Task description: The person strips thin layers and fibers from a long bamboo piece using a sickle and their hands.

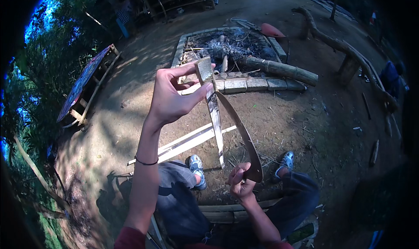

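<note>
My left hand (174, 94) is raised in front of me, thumb and fingers pinching the upper end of a split bamboo piece (214, 122). The piece hangs down, narrowing to a thin lower end, and its top is broad and pale brown. Lower and to the right, my right hand (241, 180) is closed at the broad lower end of a curved dark machete (244, 135). How the fingers meet the machete is partly hidden. Its narrow upper end reaches the bamboo just below my left thumb.
Pale split strips (185, 143) lie on the dirt beside my left shoe (196, 168). Ahead, a brick-edged fire pit (235, 86) holds ash and a thick bamboo log (283, 70). A cloth-covered bench (87, 81) stands left; a log rail (349, 48) runs along the right.
</note>
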A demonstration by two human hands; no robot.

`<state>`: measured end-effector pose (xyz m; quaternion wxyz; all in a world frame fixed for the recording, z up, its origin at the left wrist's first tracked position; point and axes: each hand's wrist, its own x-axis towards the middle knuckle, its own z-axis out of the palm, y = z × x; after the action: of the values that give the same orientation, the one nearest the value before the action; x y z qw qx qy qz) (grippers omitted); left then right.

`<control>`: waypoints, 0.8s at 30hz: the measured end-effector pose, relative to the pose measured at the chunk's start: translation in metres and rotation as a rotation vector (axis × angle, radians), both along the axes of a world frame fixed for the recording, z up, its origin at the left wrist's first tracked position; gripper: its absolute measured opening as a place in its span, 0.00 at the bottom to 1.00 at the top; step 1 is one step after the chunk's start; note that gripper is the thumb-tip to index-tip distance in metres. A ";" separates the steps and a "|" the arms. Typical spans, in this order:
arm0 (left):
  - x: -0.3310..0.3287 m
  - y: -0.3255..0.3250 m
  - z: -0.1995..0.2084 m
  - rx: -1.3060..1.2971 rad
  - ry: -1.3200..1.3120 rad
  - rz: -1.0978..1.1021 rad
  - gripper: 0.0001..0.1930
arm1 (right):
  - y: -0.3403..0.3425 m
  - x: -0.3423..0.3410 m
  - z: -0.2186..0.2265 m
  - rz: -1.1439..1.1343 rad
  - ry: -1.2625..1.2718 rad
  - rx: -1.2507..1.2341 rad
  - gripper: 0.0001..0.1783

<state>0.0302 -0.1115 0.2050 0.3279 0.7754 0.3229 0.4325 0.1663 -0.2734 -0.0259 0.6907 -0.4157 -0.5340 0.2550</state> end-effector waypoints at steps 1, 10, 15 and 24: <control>-0.005 0.002 0.012 0.081 0.093 -0.059 0.22 | -0.002 -0.002 0.005 0.046 0.036 -0.009 0.06; 0.027 0.025 0.033 0.196 0.170 -0.093 0.22 | -0.010 0.004 0.008 0.051 -0.052 -0.048 0.03; 0.034 0.021 0.028 0.169 0.209 -0.025 0.23 | -0.008 0.003 0.002 0.057 -0.036 0.000 0.06; 0.049 0.017 0.026 0.120 0.213 -0.097 0.23 | -0.005 0.006 -0.012 -0.020 -0.069 0.047 0.09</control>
<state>0.0795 -0.0942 0.2311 0.2654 0.8498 0.2918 0.3498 0.1722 -0.2785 -0.0381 0.6838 -0.4133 -0.5593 0.2209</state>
